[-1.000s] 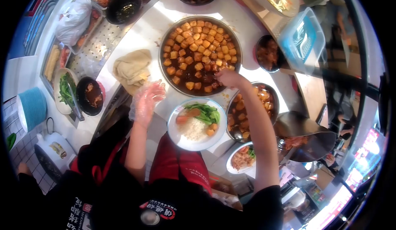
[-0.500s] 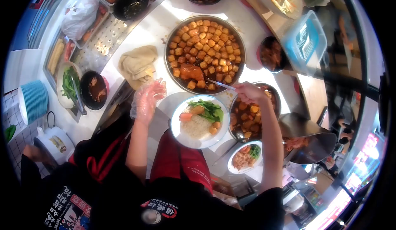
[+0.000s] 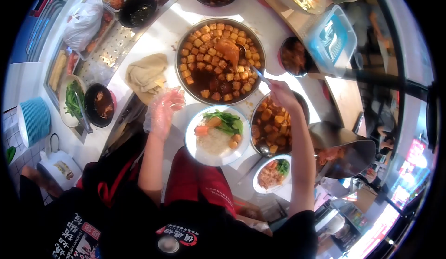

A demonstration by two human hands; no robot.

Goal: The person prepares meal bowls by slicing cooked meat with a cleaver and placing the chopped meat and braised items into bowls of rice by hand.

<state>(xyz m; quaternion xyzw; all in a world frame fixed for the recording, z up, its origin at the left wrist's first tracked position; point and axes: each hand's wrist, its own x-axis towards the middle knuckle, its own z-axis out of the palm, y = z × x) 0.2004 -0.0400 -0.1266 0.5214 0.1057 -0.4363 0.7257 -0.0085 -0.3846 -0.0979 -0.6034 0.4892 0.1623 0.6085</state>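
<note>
My right hand (image 3: pixel 282 94) is closed around the handle of a ladle (image 3: pixel 261 76), which reaches into a wide round pan (image 3: pixel 178 68) of browned tofu-like cubes in dark sauce. At the ladle's bowl, in the pan's upper part, lies a large glossy brown piece that looks like meat (image 3: pixel 226 50); whether it rests in the bowl is hard to tell. My left hand (image 3: pixel 162 112), in a clear plastic glove, hovers left of the pan with loosely curled fingers and nothing in them. Between my hands stands a white plate (image 3: pixel 191 148) with rice, greens, carrot and small round pieces.
A folded tan cloth (image 3: pixel 145 72) lies beside the pan. A second pan of stewed chunks (image 3: pixel 274 119) sits under my right forearm, near a smaller filled bowl (image 3: pixel 273 175). At left are stacked blue plates (image 3: pixel 35 122) and another person's hand (image 3: pixel 39 177).
The ladle has moved from the pan's near edge toward its far side. The large brown piece has shifted from lower left to upper right, baring dark sauce. My left hand stays nearly still.
</note>
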